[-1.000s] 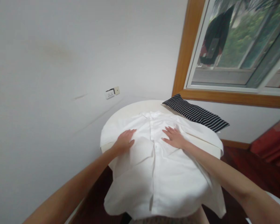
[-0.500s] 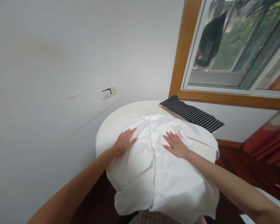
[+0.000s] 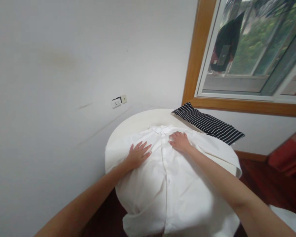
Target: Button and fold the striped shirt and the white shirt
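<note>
A white button-up shirt [image 3: 172, 184] lies spread front-up over a small round white table [image 3: 138, 120], its hem hanging off the near edge. My left hand [image 3: 138, 154] rests flat on the shirt left of the button placket, fingers spread. My right hand [image 3: 179, 141] lies palm-down on the shirt just right of the placket, close to the collar, fingers together and stretched out. Neither hand holds anything.
A folded black-and-white striped cloth [image 3: 207, 123] lies at the table's far right edge under a wood-framed window [image 3: 249, 52]. A white wall with a socket [image 3: 118, 101] stands close on the left. Dark red floor [image 3: 261, 184] and a red object [image 3: 288, 158] are at right.
My right hand has slid up the shirt toward the collar. My left hand has shifted a little toward the placket. The hem hangs further off the near edge.
</note>
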Action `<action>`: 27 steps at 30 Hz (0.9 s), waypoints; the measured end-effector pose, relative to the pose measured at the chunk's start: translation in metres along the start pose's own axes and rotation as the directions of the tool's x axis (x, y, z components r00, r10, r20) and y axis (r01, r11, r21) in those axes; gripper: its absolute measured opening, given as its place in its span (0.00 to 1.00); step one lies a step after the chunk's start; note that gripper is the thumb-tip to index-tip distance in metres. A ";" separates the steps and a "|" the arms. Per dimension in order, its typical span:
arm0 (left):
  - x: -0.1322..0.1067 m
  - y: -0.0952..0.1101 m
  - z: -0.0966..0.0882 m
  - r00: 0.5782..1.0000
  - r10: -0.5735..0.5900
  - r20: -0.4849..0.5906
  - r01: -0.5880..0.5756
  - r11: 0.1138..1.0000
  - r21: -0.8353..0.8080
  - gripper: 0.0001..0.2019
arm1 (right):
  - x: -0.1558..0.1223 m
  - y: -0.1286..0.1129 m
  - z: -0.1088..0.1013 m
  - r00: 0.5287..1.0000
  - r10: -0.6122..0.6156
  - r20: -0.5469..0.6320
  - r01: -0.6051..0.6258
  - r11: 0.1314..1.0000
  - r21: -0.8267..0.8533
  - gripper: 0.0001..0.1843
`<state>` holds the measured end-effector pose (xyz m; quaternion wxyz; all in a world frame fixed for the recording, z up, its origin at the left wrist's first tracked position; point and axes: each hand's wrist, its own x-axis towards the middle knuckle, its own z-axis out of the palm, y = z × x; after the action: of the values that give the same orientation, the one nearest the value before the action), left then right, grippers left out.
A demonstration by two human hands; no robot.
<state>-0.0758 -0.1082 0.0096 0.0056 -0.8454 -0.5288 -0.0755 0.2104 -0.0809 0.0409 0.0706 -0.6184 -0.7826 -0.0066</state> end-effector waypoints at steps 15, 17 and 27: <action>0.073 -0.026 0.003 0.999 -0.002 -0.039 0.004 0.998 0.056 0.28 | 0.006 0.020 0.029 0.987 -0.068 0.143 0.059 0.996 0.072 0.42; 0.089 -0.021 0.012 0.999 -0.007 -0.032 0.008 1.000 0.025 0.27 | 0.009 0.016 0.030 0.984 -0.084 0.155 0.073 0.995 0.073 0.43; 0.128 -0.043 0.019 0.998 -0.007 0.070 0.006 1.000 0.014 0.30 | 0.029 0.039 0.036 0.994 -0.048 0.101 0.044 0.998 0.042 0.39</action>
<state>-0.0569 0.0268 0.0048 -0.0073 -0.8457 -0.5320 -0.0420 0.2381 -0.0400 0.0060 0.0426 -0.5981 -0.7993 0.0391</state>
